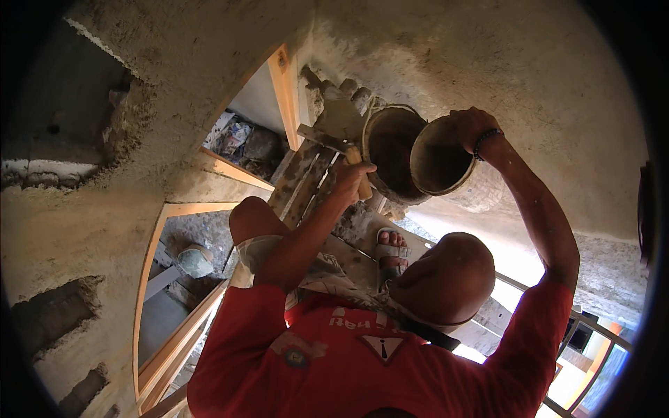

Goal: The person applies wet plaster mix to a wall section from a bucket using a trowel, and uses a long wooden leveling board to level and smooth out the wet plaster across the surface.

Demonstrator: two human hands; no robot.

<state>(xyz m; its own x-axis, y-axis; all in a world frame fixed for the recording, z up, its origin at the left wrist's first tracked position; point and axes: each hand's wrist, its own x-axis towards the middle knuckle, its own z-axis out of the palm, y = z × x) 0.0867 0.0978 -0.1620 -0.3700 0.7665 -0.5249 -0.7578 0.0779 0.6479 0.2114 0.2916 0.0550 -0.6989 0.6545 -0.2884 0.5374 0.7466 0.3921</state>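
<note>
My left hand is closed around the wooden handle of a hammer, whose dark head points away to the left. Beside it stands a round bucket crusted with mortar, its inside mostly in shadow. My right hand grips the far right rim of a second bucket, tilted with its mouth toward the first one. The two rims overlap or touch. What lies inside either bucket is too dark to make out.
Weathered planks lie under my sandalled foot. Rough plastered wall rises close behind the buckets. To the left, timber frames edge openings in the wall, with rubble beyond one. A metal railing stands at the lower right.
</note>
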